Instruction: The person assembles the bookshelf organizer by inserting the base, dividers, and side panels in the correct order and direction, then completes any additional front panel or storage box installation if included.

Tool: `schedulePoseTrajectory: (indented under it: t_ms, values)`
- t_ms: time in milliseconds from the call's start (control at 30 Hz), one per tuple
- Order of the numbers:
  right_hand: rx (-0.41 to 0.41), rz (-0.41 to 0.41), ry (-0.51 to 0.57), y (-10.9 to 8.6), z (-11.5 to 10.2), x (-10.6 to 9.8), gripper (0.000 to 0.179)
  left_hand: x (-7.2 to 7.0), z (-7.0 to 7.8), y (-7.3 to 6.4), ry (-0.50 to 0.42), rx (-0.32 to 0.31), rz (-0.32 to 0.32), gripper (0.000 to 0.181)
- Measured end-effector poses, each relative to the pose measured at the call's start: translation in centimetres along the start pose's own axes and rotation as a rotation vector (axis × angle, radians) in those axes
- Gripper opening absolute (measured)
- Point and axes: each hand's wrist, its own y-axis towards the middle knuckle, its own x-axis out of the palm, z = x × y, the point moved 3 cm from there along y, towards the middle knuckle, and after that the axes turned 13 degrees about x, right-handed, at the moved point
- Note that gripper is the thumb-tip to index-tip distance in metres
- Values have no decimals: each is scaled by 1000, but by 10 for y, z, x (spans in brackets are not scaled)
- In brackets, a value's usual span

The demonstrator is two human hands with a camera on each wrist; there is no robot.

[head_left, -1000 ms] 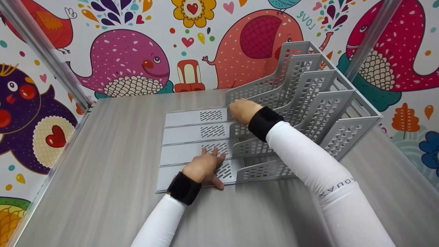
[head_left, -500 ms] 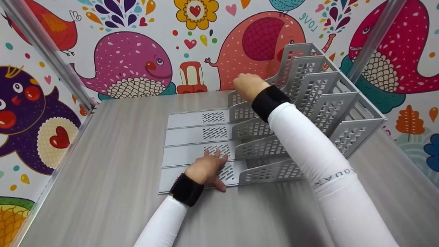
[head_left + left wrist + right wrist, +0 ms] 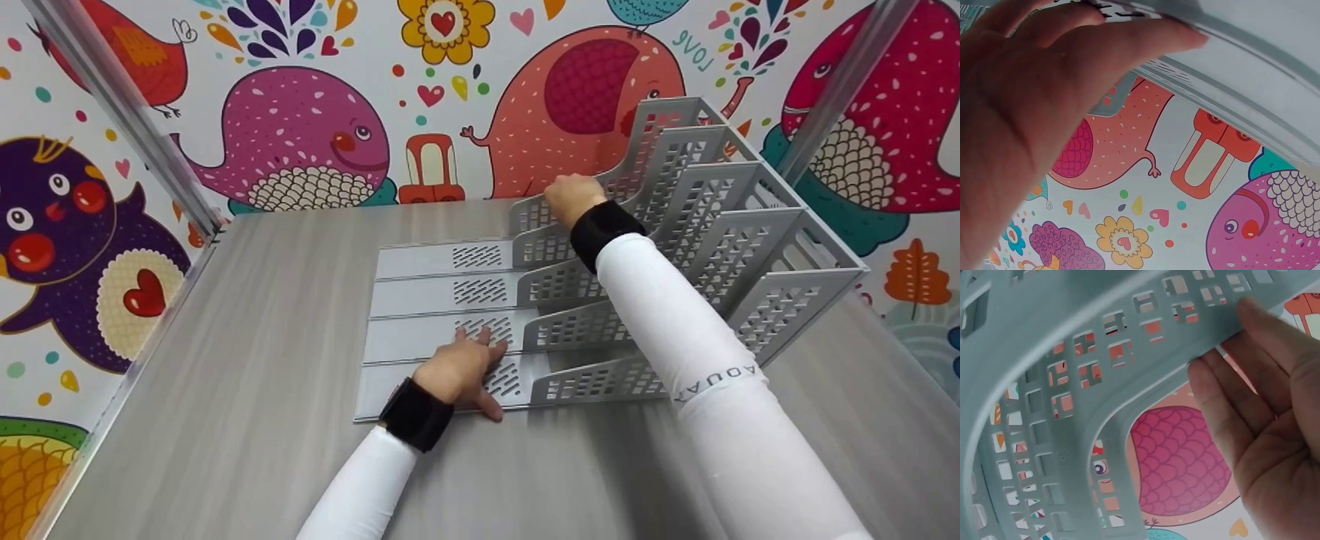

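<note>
A grey plastic file rack (image 3: 781, 281) lies on the table, its slatted base plate (image 3: 411, 300) on the left and several perforated upright dividers (image 3: 574, 328) on the right. My left hand (image 3: 459, 373) rests spread on the base's near part, thumb at its front edge; the left wrist view shows the thumb (image 3: 1145, 42) along that edge. My right hand (image 3: 574, 196) is at the low front part of a rear divider. In the right wrist view, its thumb and fingers (image 3: 1266, 332) pinch the edge of that perforated divider (image 3: 1145, 337). The right forearm hides part of the rack.
A grey wood-grain table (image 3: 247, 360) lies under the rack. Behind it stands a wall with cartoon animals (image 3: 300, 135), close to the rack's rear side. Metal posts (image 3: 124, 112) rise at the left and right corners.
My right hand has lifted from the dividers' front ends, moved back and right, and come down on a rear divider. The left hand stays on the base. The view has shifted slightly.
</note>
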Motion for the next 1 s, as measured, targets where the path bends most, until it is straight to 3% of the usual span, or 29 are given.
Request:
schedulePoseTrajectory:
  t_ms: [500, 1000]
  values:
    - [8, 80, 23, -2, 2, 2, 28, -1, 1, 0, -1, 6, 9, 108]
    - [24, 43, 42, -3, -1, 1, 29, 0, -1, 1, 4, 8, 2, 107]
